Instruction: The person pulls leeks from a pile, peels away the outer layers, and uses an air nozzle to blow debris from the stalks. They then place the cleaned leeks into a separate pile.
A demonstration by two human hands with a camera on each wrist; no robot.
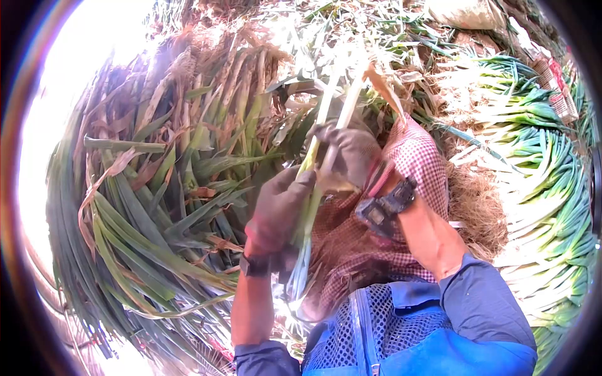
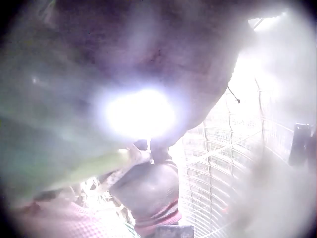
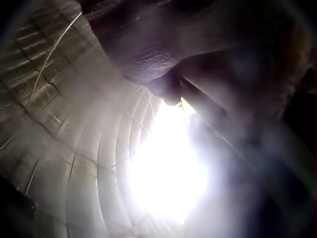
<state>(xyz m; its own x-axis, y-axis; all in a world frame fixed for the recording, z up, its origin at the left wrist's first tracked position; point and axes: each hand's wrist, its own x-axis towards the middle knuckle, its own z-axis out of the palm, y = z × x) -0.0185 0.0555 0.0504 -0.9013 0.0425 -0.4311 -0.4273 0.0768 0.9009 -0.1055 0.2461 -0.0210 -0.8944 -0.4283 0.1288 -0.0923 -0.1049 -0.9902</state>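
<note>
Two long green onions (image 1: 307, 219) with pale stems point up and away in the head view, their leaves hanging toward the lap. The gloved left hand (image 1: 280, 203) curls round them at the green part. Just above and to the right, the gloved right hand (image 1: 351, 153) has its fingers bent at the pale stems, with a dry brown leaf (image 1: 384, 91) beyond it. In the left wrist view a gloved hand (image 2: 148, 191) meets a pale green stem (image 2: 99, 166). The right wrist view is dark and glare-washed; a gloved hand (image 3: 143, 54) fills its top.
A large heap of untrimmed green onions (image 1: 138, 200) lies at the left. Rows of cleaner green onions (image 1: 539, 182) lie at the right beside a pile of roots (image 1: 480, 207). A checked cloth (image 1: 417, 156) covers the lap. Wire mesh (image 2: 213, 173) shows in the left wrist view.
</note>
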